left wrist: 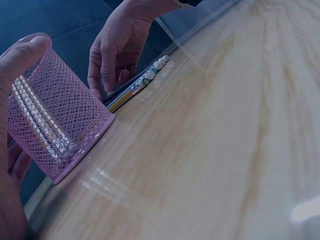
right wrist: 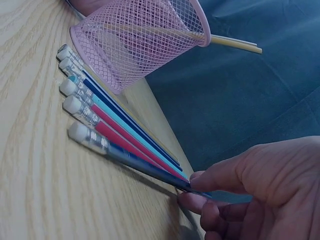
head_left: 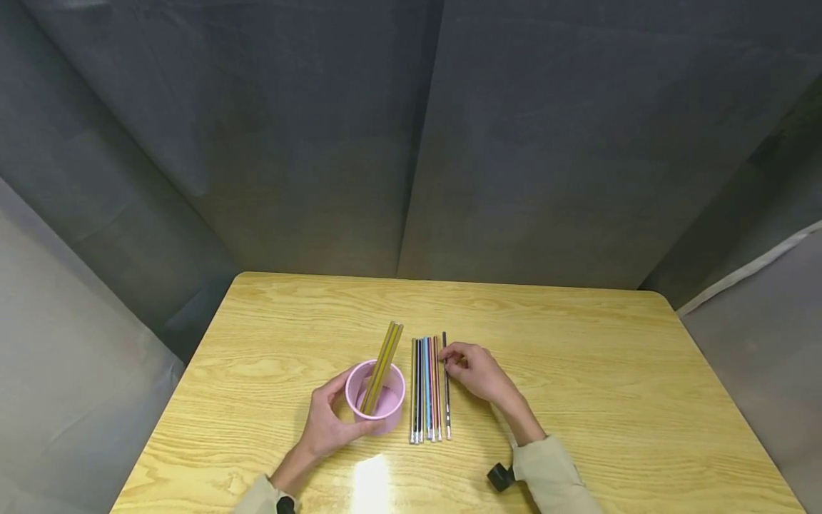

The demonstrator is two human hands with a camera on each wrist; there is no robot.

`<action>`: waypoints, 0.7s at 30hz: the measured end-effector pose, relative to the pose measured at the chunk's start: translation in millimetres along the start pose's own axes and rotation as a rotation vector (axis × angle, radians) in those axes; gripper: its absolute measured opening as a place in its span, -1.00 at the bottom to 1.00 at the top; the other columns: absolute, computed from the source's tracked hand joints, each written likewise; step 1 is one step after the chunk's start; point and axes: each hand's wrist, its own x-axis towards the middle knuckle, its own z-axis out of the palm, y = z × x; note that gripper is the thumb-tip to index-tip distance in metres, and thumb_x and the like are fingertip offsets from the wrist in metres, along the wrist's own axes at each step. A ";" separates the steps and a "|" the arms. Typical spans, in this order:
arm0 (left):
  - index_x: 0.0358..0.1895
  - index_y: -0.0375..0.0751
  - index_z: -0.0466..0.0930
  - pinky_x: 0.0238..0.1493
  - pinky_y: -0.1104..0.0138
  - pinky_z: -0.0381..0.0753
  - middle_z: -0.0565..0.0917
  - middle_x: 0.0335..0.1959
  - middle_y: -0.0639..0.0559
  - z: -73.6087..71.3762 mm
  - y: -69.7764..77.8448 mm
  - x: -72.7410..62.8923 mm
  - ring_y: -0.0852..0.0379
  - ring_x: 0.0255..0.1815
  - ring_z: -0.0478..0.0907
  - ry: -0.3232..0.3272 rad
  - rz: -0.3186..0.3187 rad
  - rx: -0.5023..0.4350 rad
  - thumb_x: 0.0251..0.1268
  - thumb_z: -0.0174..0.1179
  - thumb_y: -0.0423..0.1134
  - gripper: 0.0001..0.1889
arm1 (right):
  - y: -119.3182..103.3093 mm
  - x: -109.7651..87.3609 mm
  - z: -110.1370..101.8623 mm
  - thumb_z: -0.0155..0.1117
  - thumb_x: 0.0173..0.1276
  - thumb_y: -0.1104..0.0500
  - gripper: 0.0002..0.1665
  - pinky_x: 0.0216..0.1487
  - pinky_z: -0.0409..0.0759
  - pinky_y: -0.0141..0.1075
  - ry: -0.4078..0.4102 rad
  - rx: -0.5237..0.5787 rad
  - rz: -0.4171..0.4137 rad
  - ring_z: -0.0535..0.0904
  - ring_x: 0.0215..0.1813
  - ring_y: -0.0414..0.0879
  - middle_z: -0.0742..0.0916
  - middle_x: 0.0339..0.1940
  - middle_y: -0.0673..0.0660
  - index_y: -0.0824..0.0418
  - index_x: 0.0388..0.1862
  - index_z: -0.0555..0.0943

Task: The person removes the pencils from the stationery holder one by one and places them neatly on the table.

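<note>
My left hand (head_left: pixel 323 425) grips a pink mesh pencil cup (left wrist: pixel 75 95) from its left side, with the thumb at the rim. Several yellow pencils (head_left: pixel 387 353) lean inside the cup toward the far side. To the cup's right lies a row of pencils (head_left: pixel 427 400) in dark blue, light blue, red and yellow, their white eraser ends toward me. At the row's right edge, my right hand (head_left: pixel 477 371) pinches a dark blue pencil (right wrist: pixel 142 164) near its far end, between thumb and fingers. This pencil lies slightly apart from the others.
The wooden table (head_left: pixel 610 385) extends widely on both sides, with a bright reflection near its front. Grey curtains (head_left: pixel 308 143) hang behind it and at the sides. A small black device (head_left: pixel 500 477) sits by my right sleeve.
</note>
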 end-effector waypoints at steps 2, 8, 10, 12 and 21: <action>0.40 -0.53 0.42 0.43 0.03 0.55 0.61 0.27 -0.45 -0.2 -0.7 -0.2 -0.14 0.29 0.63 0.000 -0.002 -0.002 -0.24 0.63 -0.51 -0.06 | -0.6 -0.3 -0.4 0.25 0.45 0.40 -0.76 -0.23 0.57 -0.37 0.002 -0.005 0.004 0.55 -0.25 -0.10 0.76 -0.22 0.13 0.30 0.03 0.72; 0.40 -0.52 0.43 0.43 0.02 0.55 0.61 0.28 -0.45 -0.7 -2.0 -0.7 -0.13 0.29 0.63 0.002 -0.002 -0.009 -0.25 0.63 -0.51 -0.05 | -1.2 0.2 -0.6 0.27 0.44 0.38 -0.76 -0.19 0.60 -0.34 0.007 -0.013 0.015 0.57 -0.23 -0.11 0.77 -0.18 0.12 0.29 0.03 0.72; 0.40 -0.52 0.43 0.43 0.02 0.56 0.61 0.28 -0.44 -0.7 -2.0 -0.5 -0.13 0.29 0.63 0.002 -0.001 -0.009 -0.25 0.63 -0.51 -0.05 | -1.7 0.5 -0.7 0.28 0.44 0.37 -0.76 -0.17 0.62 -0.31 0.009 -0.012 0.017 0.58 -0.22 -0.11 0.78 -0.16 0.12 0.29 0.04 0.72; 0.40 -0.51 0.43 0.43 0.02 0.55 0.61 0.28 -0.43 -0.6 -1.8 -0.2 -0.13 0.30 0.63 0.002 -0.002 -0.009 -0.25 0.63 -0.50 -0.05 | -2.6 0.6 -1.0 0.29 0.45 0.34 -0.76 -0.16 0.63 -0.31 0.012 -0.012 0.017 0.58 -0.21 -0.12 0.78 -0.14 0.11 0.27 0.06 0.72; 0.40 -0.53 0.42 0.42 0.00 0.55 0.60 0.28 -0.46 -0.1 -1.4 0.0 -0.14 0.29 0.63 -0.001 0.011 -0.018 -0.25 0.62 -0.52 -0.05 | -7.7 -0.9 -4.1 0.26 0.51 0.27 -0.69 -0.64 0.33 -0.48 0.009 0.056 0.009 0.35 -0.62 -0.24 0.65 -0.53 0.06 0.22 0.17 0.72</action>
